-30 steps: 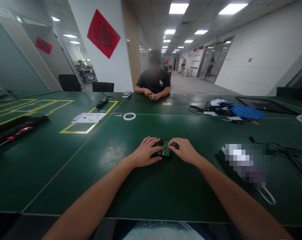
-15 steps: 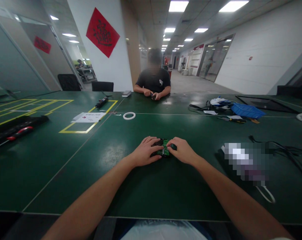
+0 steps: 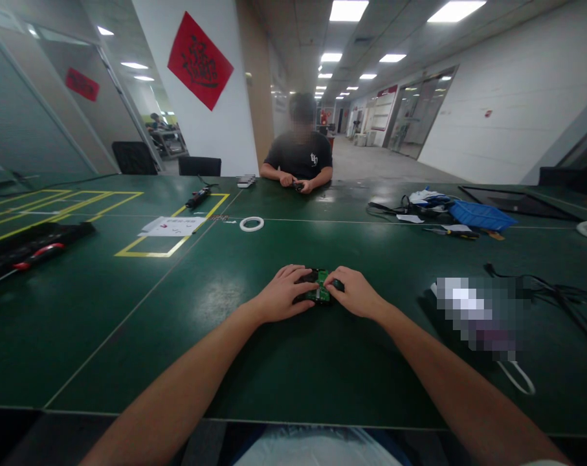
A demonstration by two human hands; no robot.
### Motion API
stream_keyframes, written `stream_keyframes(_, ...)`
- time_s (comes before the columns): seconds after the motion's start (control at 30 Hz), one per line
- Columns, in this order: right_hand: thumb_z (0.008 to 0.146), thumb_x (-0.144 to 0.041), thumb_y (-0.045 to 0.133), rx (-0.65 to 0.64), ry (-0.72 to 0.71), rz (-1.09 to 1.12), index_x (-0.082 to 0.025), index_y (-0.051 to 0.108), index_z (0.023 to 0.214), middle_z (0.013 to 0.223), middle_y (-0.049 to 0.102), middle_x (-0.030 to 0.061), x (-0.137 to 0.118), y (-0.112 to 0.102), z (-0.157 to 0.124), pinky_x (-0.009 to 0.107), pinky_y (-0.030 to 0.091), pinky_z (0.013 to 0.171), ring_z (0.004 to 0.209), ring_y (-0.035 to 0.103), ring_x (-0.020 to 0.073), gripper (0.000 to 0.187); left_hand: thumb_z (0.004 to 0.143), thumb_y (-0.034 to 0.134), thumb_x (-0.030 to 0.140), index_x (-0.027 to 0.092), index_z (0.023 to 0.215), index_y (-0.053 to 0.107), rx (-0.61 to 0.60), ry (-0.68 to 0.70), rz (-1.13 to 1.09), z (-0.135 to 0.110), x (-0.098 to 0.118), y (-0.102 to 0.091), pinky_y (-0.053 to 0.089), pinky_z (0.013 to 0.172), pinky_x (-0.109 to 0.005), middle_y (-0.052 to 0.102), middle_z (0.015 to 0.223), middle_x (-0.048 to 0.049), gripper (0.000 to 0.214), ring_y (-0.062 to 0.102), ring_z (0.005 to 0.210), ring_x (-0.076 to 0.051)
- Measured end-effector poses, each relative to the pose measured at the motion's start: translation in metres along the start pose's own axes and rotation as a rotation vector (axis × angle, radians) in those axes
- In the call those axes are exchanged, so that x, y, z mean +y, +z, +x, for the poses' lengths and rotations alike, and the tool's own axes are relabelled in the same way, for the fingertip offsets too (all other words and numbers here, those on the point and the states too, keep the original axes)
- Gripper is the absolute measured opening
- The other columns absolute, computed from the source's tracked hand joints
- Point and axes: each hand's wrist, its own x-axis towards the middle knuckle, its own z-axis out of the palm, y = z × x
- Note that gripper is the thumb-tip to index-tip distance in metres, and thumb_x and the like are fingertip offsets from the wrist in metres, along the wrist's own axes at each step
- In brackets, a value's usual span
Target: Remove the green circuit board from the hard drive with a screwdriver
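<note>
A small green circuit board (image 3: 323, 288) with dark parts lies on the green tabletop in front of me. My left hand (image 3: 289, 294) rests over its left part, fingers along the far side and thumb at the near edge, gripping it against the table. At the board's right edge my right hand (image 3: 354, 291) is closed in a pinch, thumb and index finger meeting close above the board. A small dark rounded object (image 3: 338, 285) shows between these fingers; its kind is not clear, and its lower end is hidden.
Across the green table (image 3: 254, 375) a person (image 3: 300, 155) handles a small dark item. A white ring (image 3: 251, 224), paper sheet (image 3: 174, 226) and black tool case (image 3: 35, 249) lie leftward. On the right are a blue tray (image 3: 482, 215), pliers (image 3: 451, 233), cables (image 3: 560, 291) and a blurred-out object (image 3: 477, 317).
</note>
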Motion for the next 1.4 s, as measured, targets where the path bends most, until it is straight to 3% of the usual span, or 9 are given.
stream_keyframes(0.9, 0.093, -0.029, 0.061, -0.014, 0.105, 0.017, -0.020, 0.072, 0.093, 0.100, 0.069, 0.0075, -0.001, -0.002, 0.001, 0.033, 0.046, 0.084, 0.092, 0.063, 0.0196, 0.015, 0.093, 0.064, 0.046, 0.031, 0.137, 0.062, -0.012, -0.004, 0.004, -0.001, 0.000, 0.000, 0.033, 0.116, -0.054, 0.048, 0.151, -0.0086, 0.047, 0.039, 0.141, -0.033)
stream_keyframes(1.4, 0.090, -0.028, 0.063, 0.016, 0.083, 0.006, -0.018, 0.071, 0.089, 0.095, 0.067, 0.0073, -0.006, -0.003, 0.002, 0.033, 0.046, 0.082, 0.088, 0.062, 0.0195, 0.012, 0.093, 0.065, 0.045, 0.029, 0.135, 0.063, 0.031, 0.033, 0.005, -0.002, -0.005, 0.006, 0.036, 0.114, -0.056, 0.050, 0.149, -0.0103, 0.046, 0.040, 0.141, -0.035)
